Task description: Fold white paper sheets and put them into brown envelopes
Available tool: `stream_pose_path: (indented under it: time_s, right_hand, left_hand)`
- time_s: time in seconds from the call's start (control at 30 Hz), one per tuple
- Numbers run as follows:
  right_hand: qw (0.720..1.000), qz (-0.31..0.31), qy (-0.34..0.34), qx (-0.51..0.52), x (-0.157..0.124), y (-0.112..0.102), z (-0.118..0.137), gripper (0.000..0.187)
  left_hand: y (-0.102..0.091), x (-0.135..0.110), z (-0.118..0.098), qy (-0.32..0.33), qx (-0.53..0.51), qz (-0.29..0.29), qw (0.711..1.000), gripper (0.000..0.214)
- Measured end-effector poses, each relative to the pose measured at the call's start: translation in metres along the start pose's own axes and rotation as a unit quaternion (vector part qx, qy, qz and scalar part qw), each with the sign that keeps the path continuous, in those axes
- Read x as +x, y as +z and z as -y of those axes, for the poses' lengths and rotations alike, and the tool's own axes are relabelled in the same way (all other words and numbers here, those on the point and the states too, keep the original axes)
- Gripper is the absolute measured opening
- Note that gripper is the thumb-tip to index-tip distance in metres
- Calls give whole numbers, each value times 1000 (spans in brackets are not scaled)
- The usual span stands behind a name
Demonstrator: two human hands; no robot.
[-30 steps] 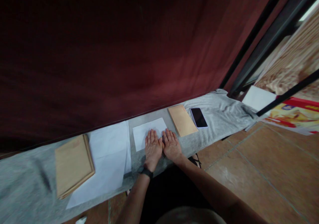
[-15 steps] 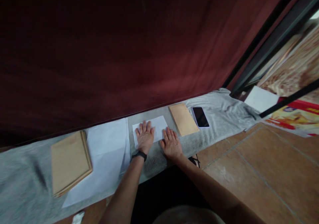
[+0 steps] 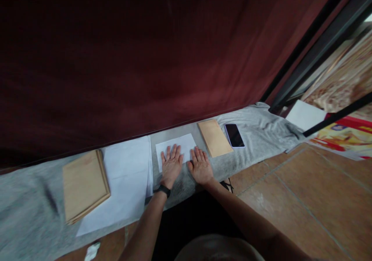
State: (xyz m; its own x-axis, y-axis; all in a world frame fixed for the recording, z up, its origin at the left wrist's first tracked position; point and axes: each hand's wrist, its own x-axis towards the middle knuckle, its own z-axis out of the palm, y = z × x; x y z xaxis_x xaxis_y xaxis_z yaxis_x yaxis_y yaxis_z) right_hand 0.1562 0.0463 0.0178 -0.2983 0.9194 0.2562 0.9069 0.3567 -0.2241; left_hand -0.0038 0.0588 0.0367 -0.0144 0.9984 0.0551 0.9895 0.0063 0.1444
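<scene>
White paper (image 3: 186,144) lies partly under left hand (image 3: 172,165); perhaps touching right hand (image 3: 201,167).

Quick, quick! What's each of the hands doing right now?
Left hand: open, palm down, partly on the small paper, gripping nothing.
Right hand: open, palm down by the small paper's corner, gripping nothing.

Slim lane of grey cloth (image 3: 255,133) btwn white paper (image 3: 186,141) & brown envelope (image 3: 215,138), but R hand (image 3: 201,169) plugs its near end. Narrow slot btwn L hand (image 3: 171,166) & R hand. More room R of phone (image 3: 235,136), up to black bar (image 3: 337,115). Red wall (image 3: 162,71) shuts off far side. On L, envelope stack (image 3: 85,187) atop white sheets (image 3: 128,176) blocks most of width.
</scene>
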Motion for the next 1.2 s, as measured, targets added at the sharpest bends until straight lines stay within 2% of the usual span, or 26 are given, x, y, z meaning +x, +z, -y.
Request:
stream_pose_path:
  time_s: [0.2,0.37,0.47,0.7,0.8,0.93,1.03,1.2]
  right_hand:
    - [1000,-5,0,-5,0,2,0,61]
    - [1000,-6,0,-9,0,6,-1,63]
    - [1000,-9,-3,-10,1,7,-1,62]
    - [1000,-26,-12,12,0,3,0,57]
    - [995,0,-80,58,2,0,6,50]
    - [975,70,-181,108,13,-2,17,45]
    - [972,98,-187,105,26,-1,21,44]
    - [975,99,-177,88,46,3,21,43]
  left_hand:
    - [-2,-37,-3,33,-13,7,999,55]
    - [1,-69,-3,58,-16,-27,998,55]
    - [1,-79,-3,55,-5,-36,998,55]
    - [-4,-80,-5,52,-3,-44,998,55]
    - [-6,-80,-6,55,-2,-35,998,54]
    - [-7,-82,-7,57,9,-22,998,50]
    - [-8,-83,-8,54,20,-19,998,48]
    - [-6,-83,-9,57,14,-31,998,49]
